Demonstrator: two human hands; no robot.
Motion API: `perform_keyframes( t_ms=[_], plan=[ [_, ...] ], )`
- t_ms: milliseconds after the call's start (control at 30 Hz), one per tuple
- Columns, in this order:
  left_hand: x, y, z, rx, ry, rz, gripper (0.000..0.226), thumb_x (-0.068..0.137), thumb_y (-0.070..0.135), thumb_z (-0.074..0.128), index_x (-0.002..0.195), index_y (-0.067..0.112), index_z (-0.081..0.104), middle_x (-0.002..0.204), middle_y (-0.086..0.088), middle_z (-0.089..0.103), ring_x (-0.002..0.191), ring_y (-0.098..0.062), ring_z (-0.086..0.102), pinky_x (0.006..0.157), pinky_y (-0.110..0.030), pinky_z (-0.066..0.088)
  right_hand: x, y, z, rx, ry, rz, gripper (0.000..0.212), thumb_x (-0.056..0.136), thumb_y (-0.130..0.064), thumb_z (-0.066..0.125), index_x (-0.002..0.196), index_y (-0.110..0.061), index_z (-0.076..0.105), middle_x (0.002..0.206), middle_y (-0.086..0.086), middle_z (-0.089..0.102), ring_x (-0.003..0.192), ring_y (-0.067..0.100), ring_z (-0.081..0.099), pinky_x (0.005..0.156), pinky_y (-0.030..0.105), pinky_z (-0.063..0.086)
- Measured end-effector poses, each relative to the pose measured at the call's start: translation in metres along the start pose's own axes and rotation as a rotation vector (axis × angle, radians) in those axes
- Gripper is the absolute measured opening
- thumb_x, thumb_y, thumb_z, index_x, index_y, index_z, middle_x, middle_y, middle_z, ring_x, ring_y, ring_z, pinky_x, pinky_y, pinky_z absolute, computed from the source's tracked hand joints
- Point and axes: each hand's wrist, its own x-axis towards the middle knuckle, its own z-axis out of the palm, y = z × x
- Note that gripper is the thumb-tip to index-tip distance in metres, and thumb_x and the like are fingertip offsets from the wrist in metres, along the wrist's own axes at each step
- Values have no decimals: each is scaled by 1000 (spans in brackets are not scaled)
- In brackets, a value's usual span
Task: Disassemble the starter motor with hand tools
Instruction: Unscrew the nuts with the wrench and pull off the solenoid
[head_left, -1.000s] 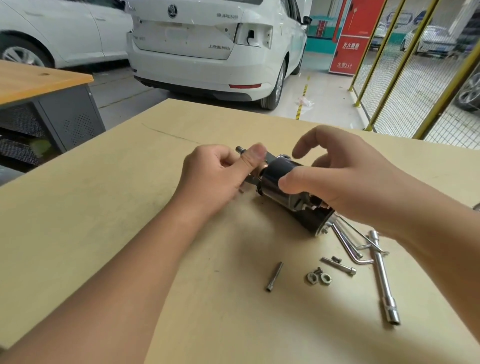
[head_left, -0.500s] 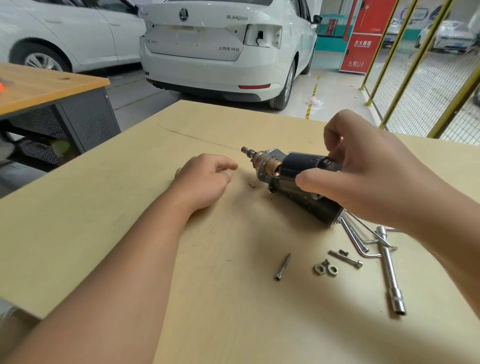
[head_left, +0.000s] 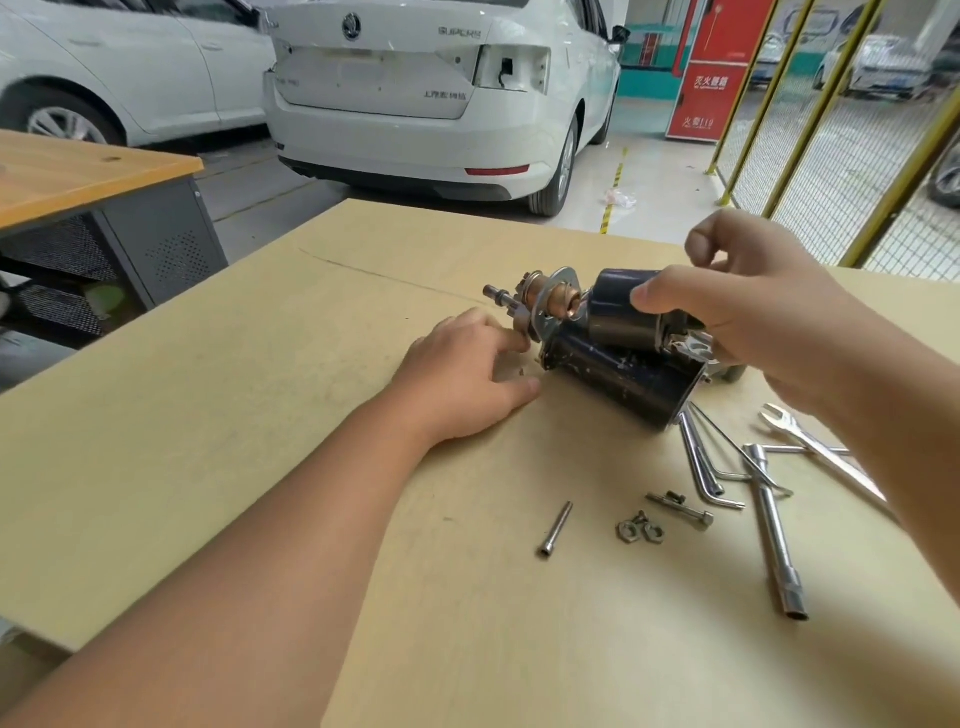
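Legible markings are confined to the top of the frame.

White car, upper centre — round Skoda emblem on the boot lid; chrome lettering "SUPERB" to the emblem's right, slightly blurred; a line of small Chinese characters at the lid's lower right, too small to read with certainty.

Red cabinet, upper right — white Chinese characters at mid-height, apparently "灭火器箱"; lower down, white text ending in "119".

No readable marks on the motor, tools, bolts or table.
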Motion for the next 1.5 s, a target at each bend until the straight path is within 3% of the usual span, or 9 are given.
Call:
perform_keyframes(
  t_ms=[100, 233, 500, 667, 733, 833, 933, 1133, 1500],
  plan=[
    [6, 7, 4, 47, -2, 32, 27, 92, 48, 69, 115, 35, 74, 114, 8, 55, 112, -19, 55, 98, -38, 45, 2, 3, -1, 37, 17, 18, 48, 49, -44, 77, 80, -27, 45, 74, 3, 39, 67, 22, 32, 49, 34, 25],
    [8, 5, 4, -99, 42, 39, 9, 93, 20, 74, 98, 22, 81, 97, 1, 68, 92, -19, 65, 85, -28, 51, 6, 10, -5, 103, -11, 50, 40, 63, -35, 79, 82, -23, 47, 78, 7, 35, 71, 26, 28, 48, 32, 23],
    [-10, -1, -17, -130, -193, 86, 23, 83, 21, 85, 73, 40, 76, 76, 15, 71, 71, 3, 62, 62, -8, 43, 11, 17, -8, 154, -21, 49, 39, 62, -36, 79, 77, -23, 45, 85, 9, 41, 63, 20, 28, 49, 32, 21],
    [-12, 9, -12, -277, 174, 104, 25, 70, 29, 94, 82, 30, 73, 74, 10, 66, 64, 7, 55, 61, -12, 40, 10, 21, -8, 152, -44, -6, 35, 65, -33, 77, 79, -24, 46, 72, 5, 41, 57, 14, 32, 47, 30, 21],
    [-6, 17, -14, -216, 377, 135, 52, 63, 40, 96, 106, 34, 67, 101, 11, 60, 83, 7, 53, 73, -17, 44, 8, 22, -8, 147, -69, -51, 33, 67, -29, 76, 81, -22, 47, 67, 1, 45, 53, 10, 34, 45, 26, 23],
    [0, 29, -15, -106, 264, 280, 83, 71, 42, 92, 144, 43, 52, 144, 11, 47, 125, -17, 52, 102, -39, 48, 3, 20, -6, 132, -126, -134, 33, 70, -24, 75, 85, -19, 46, 71, 14, 57, 52, 12, 48, 45, 23, 37],
    [5, 27, -13, -68, 209, 417, 54, 86, 32, 83, 136, 27, 64, 129, 7, 63, 112, -28, 56, 97, -47, 49, -6, 14, -6, -68, -167, -235, 37, 70, -38, 74, 93, -25, 47, 80, 14, 67, 63, 36, 56, 56, 46, 45],
    [1, 21, -14, 37, 277, 416, 32, 90, 21, 76, 122, 21, 71, 108, 7, 69, 99, -26, 50, 77, -46, 53, -25, -5, 4, -983, -74, -555, 44, 76, -68, 45, 107, -39, 32, 68, -13, 47, 63, 28, 50, 52, 35, 34],
    [11, 5, -14, -60, 368, 385, 26, 89, 19, 77, 115, 13, 73, 102, 0, 71, 92, -35, 57, 86, -46, 47, -32, 1, 14, -975, 36, -745, 38, 84, -52, 48, 106, -24, 34, 87, 6, 57, 62, 31, 41, 46, 35, 37]
  ],
)
